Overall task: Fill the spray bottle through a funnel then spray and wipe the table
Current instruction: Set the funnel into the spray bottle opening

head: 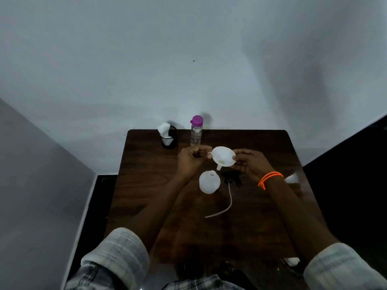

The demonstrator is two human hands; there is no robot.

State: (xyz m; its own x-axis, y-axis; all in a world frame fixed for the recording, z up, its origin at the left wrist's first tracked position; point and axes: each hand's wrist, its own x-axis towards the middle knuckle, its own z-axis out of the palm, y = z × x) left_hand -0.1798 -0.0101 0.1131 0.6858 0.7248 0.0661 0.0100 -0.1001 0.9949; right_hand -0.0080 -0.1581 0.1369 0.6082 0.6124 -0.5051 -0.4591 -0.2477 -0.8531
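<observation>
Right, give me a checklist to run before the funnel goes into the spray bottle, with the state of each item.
1. White plastic funnel in hand: ok, the left hand pinches its rim tab and the right hand holds the opposite rim.
2. Funnel spout pointing down: ok, though tilted.
3. White round spray bottle upright with its neck open: ok, it stands on the dark wooden table.
4. Black trigger sprayer head with its clear dip tube off the bottle: ok, it lies beside the bottle.
5. Clear water bottle with purple cap ready to pour: not ok, cap on.
6. Spout lined up over the neck: not ok, it sits beyond the neck and to the right.
</observation>
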